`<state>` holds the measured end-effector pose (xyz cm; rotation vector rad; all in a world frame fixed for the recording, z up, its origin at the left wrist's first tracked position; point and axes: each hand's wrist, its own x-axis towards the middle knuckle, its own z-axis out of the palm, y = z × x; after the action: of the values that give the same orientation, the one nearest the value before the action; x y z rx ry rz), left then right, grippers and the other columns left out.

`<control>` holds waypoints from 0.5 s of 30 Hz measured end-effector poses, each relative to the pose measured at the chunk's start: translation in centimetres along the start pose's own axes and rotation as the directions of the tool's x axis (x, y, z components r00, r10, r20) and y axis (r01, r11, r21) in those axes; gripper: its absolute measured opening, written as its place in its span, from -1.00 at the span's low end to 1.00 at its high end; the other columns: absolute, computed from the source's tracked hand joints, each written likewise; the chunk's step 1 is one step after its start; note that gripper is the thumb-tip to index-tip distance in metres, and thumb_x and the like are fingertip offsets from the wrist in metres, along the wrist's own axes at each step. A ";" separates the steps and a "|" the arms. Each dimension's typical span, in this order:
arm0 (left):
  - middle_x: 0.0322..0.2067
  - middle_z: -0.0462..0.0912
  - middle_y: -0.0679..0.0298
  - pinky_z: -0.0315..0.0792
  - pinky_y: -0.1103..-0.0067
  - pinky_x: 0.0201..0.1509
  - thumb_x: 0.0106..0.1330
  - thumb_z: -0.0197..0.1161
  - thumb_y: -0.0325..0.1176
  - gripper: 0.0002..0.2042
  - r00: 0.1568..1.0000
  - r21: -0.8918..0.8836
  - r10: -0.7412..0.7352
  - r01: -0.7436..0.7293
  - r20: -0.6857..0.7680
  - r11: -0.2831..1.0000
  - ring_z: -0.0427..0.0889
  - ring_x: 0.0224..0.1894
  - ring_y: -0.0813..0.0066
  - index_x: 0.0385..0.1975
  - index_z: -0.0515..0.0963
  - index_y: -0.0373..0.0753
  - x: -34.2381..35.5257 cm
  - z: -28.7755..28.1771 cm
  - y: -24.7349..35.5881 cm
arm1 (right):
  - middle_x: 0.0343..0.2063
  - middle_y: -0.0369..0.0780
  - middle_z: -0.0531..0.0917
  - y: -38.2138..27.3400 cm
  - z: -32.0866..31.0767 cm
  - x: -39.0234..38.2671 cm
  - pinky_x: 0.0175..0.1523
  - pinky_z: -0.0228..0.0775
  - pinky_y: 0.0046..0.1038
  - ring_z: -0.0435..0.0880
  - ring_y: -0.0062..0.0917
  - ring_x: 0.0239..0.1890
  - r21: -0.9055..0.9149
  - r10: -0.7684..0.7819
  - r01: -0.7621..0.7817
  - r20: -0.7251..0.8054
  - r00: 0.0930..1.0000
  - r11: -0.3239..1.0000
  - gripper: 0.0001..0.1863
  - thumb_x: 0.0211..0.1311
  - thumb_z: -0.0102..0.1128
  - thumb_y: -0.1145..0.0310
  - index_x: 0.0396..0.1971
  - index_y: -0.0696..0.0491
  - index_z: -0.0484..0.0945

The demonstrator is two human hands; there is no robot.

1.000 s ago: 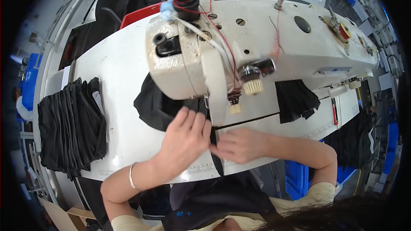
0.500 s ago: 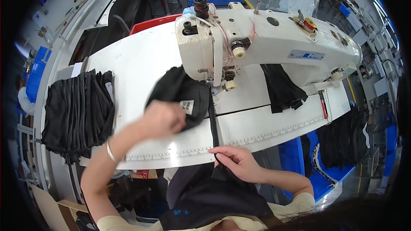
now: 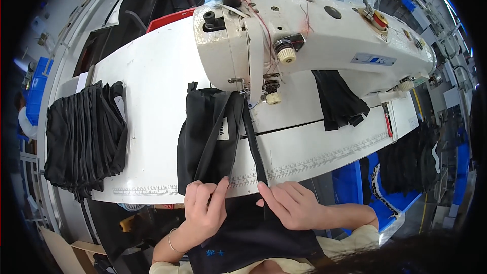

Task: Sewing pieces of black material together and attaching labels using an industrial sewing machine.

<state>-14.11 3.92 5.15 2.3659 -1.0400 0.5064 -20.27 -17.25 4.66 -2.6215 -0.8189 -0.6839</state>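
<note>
A black fabric piece [image 3: 195,142] lies flat on the table, its upper right edge reaching the needle area of the white sewing machine [image 3: 324,40]. A white label [image 3: 223,131] shows partly from under a fold of it. At the table's front edge my left hand [image 3: 205,205] is closed on the lower edge of this piece. A narrow black strip [image 3: 255,155] runs from the needle area toward me, beside the piece. My right hand [image 3: 291,204] pinches the strip near its lower end. The presser foot is mostly hidden behind the machine head.
Left on the table is a pile of black fabric pieces [image 3: 86,137]. More black fabric [image 3: 337,100] lies under the machine arm, near red-handled snips [image 3: 388,119]. A ruler strip [image 3: 314,161] follows the front edge. A blue bin [image 3: 350,187] stands below right.
My left hand has come down and toward me, and the black piece now lies flat instead of bunched. My right hand has moved slightly right and down, still on the strip.
</note>
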 end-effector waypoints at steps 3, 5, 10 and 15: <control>-0.39 0.41 0.21 0.33 0.43 -0.30 -0.19 0.26 -0.67 -0.67 0.995 0.053 0.085 -0.082 -0.044 0.995 0.43 -0.37 0.27 -0.30 0.59 -0.38 0.7 -0.6 -0.6 | -0.37 -0.18 0.55 0.1 0.5 -0.1 -0.21 0.49 -0.45 0.60 -0.41 -0.31 -0.023 -0.034 0.032 -0.130 0.991 0.999 -0.64 0.05 0.32 0.34 -0.20 0.27 0.58; -0.29 0.54 0.12 0.41 0.43 -0.14 -0.08 0.22 -0.67 -0.74 0.999 -0.092 0.018 -0.023 -0.046 0.996 0.54 -0.22 0.17 -0.32 0.55 -0.39 2.7 -0.7 -1.2 | -0.31 -0.13 0.57 0.2 1.0 -0.5 -0.07 0.47 -0.40 0.59 -0.36 -0.20 0.018 -0.042 0.043 -0.039 0.998 0.999 -0.66 0.09 0.24 0.35 -0.20 0.28 0.57; -0.41 0.48 0.45 0.27 0.78 -0.24 0.37 0.02 -0.42 -0.85 0.703 -0.777 -0.710 0.418 -0.053 0.472 0.35 -0.37 0.79 -0.30 0.50 -0.35 7.8 -1.6 -7.3 | -0.14 -0.01 0.57 0.1 3.0 -2.5 0.18 0.38 -0.28 0.54 -0.23 0.02 -0.001 -0.151 0.152 0.089 0.984 0.988 -0.68 0.08 0.13 0.39 -0.21 0.28 0.56; -0.50 0.42 0.30 0.31 0.74 -0.29 0.18 0.13 -0.55 -0.92 0.997 -0.261 -0.066 0.057 -0.027 0.964 0.42 -0.45 0.58 -0.38 0.52 -0.40 14.4 -4.7 -9.4 | -0.09 -0.02 0.55 0.6 2.6 -2.5 0.20 0.36 -0.29 0.52 -0.22 0.06 -0.031 -0.190 0.200 0.193 0.963 0.979 -0.64 0.03 0.04 0.42 -0.17 0.31 0.54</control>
<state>1.57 3.82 13.58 2.1426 -0.9509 0.3629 -20.82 -17.78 1.12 -2.7052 -1.1423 -0.5146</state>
